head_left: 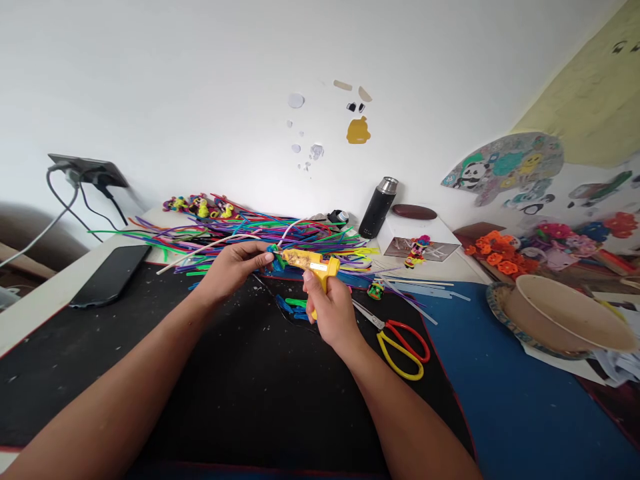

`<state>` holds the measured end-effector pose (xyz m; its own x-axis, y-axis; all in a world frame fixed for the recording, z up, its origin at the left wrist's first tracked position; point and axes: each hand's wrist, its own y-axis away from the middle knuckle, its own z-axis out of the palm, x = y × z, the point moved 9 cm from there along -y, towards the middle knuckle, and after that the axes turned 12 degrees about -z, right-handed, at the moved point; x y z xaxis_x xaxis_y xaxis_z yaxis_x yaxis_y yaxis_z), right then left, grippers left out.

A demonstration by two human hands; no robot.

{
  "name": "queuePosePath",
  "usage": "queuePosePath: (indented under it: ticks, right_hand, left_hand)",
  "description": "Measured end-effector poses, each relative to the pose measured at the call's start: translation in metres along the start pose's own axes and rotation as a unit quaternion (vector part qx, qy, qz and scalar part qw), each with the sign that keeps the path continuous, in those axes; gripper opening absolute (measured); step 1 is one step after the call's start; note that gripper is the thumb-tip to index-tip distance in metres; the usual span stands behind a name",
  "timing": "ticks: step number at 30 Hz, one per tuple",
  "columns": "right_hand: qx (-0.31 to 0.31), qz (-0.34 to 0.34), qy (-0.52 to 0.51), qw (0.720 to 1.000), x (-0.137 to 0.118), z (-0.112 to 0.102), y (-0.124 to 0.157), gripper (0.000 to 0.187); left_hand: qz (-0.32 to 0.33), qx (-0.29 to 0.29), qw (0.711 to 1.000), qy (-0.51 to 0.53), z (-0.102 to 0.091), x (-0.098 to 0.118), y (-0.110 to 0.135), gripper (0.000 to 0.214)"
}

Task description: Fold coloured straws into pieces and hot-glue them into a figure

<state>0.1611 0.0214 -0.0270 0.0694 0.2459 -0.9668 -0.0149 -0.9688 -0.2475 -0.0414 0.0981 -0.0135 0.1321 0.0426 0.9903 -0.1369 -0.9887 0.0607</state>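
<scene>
My right hand is wrapped round the handle of a yellow hot glue gun, its nozzle pointing left. Pinched in the fingers of my left hand is a small blue and green pipe-cleaner piece. The gun's tip is right at this piece; whether they touch I cannot tell. Below them on the black mat lie short blue pipe-cleaner bits and a green one. Scissors with one red and one yellow handle rest beside my right wrist.
Behind my hands a heap of coloured pipe cleaners spreads along the wall. A black flask stands at its right, near a small pipe-cleaner figure. A phone lies left; a beige bowl is at right.
</scene>
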Motion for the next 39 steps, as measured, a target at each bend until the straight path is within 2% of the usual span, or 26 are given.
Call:
queuePosePath:
  ticks: [13,26,39]
  right_hand:
    - [-0.001,0.004,0.006,1.000,0.002,0.000,0.000,0.055]
    - [0.001,0.011,0.019,1.000,0.003,-0.002,0.000,0.053]
    - [0.002,0.009,0.021,1.000,0.002,-0.002,-0.001,0.052]
  left_hand:
    - [0.015,0.023,1.000,0.011,-0.003,0.007,0.001,0.045]
    - [0.020,0.020,0.999,0.028,-0.010,-0.004,-0.005,0.037]
    - [0.008,0.032,0.997,0.063,-0.011,-0.002,-0.003,0.039]
